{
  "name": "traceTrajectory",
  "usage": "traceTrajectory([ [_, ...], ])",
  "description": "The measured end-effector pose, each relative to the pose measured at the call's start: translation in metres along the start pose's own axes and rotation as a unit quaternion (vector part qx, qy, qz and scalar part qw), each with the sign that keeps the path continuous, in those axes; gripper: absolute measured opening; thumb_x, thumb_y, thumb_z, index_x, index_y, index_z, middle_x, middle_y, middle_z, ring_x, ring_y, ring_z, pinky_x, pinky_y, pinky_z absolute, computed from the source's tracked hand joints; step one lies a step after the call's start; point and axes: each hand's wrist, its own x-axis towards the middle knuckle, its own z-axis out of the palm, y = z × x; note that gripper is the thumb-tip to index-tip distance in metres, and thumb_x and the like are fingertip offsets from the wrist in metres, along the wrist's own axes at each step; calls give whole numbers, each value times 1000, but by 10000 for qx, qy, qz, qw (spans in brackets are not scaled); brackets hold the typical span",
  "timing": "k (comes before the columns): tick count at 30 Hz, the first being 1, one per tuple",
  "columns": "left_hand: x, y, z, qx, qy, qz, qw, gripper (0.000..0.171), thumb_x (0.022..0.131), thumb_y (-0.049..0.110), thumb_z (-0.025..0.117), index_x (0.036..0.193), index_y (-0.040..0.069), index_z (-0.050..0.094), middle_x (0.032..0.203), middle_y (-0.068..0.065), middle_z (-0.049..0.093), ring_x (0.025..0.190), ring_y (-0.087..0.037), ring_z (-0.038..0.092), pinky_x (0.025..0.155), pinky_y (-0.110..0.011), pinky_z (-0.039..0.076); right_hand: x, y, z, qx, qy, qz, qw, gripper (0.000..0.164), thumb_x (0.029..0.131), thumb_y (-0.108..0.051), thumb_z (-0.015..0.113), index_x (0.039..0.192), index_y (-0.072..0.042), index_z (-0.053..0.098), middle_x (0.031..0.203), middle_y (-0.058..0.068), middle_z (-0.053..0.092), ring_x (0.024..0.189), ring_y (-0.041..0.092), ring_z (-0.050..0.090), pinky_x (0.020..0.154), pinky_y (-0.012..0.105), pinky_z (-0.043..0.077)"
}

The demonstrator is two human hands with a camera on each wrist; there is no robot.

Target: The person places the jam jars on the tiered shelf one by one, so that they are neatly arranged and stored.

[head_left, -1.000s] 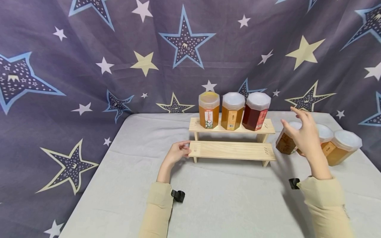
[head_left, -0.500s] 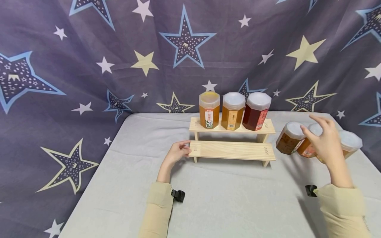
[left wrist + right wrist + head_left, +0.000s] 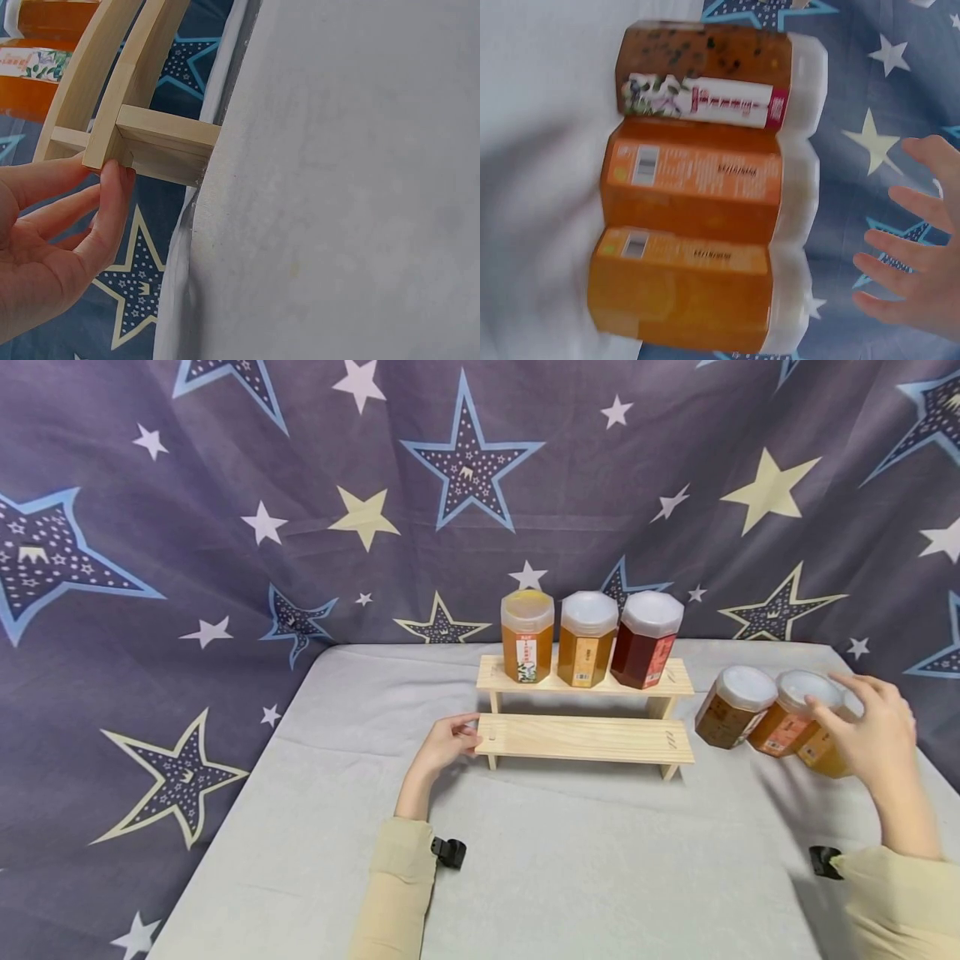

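Observation:
In the head view my left hand [image 3: 446, 745] pinches the left end of the lower step of a two-tier wooden rack [image 3: 585, 738]. The left wrist view shows thumb and fingertips on the corner of that board [image 3: 112, 142]. My right hand [image 3: 873, 727] hovers with spread fingers by the lid of the rightmost loose jar [image 3: 823, 752], partly hiding it. Beside it stand an orange jar [image 3: 783, 731] and a brown jar with dark specks [image 3: 726, 722]. In the right wrist view the fingers [image 3: 900, 244] are apart from the white lids [image 3: 787, 300].
On the rack's upper step stand an amber jar with a yellowish lid [image 3: 527, 652], a golden jar [image 3: 585, 652] and a dark red jar [image 3: 643, 652]. A pale cloth covers the table [image 3: 600, 860]. Behind hangs a star-patterned curtain [image 3: 300, 468].
My right hand has moved right and lower, from above the brown jar to the rightmost jar, uncovering the brown and orange jars. The left hand and rack have stayed put.

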Motion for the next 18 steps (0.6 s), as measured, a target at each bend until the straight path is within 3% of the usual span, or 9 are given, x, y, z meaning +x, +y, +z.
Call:
traceTrajectory([
  [3,0,-1,0,37,25,22,10000,45,78,-10,57,122,-10,47,82,-18,56,55,-11,53,70,-48,53,-1,6,-4,-161,-47,73,9998,51,88,-28,52,120,11,45,127,33,33,108,55,28,88,65,21],
  [12,-15,20,3,147,26,-24,9999,44,79,-12,54,122,-12,45,87,-25,54,57,-10,53,77,-54,49,-2,23,-8,-54,-47,183,9998,51,85,-26,53,119,12,45,129,35,30,113,56,24,91,67,18],
  [18,-7,11,1,36,-32,-44,10000,45,78,-12,55,122,-12,45,87,-26,54,56,-10,52,76,-54,49,-4,31,-8,-105,-173,498,9986,54,84,-25,55,122,11,43,132,36,22,117,56,17,91,68,16],
])
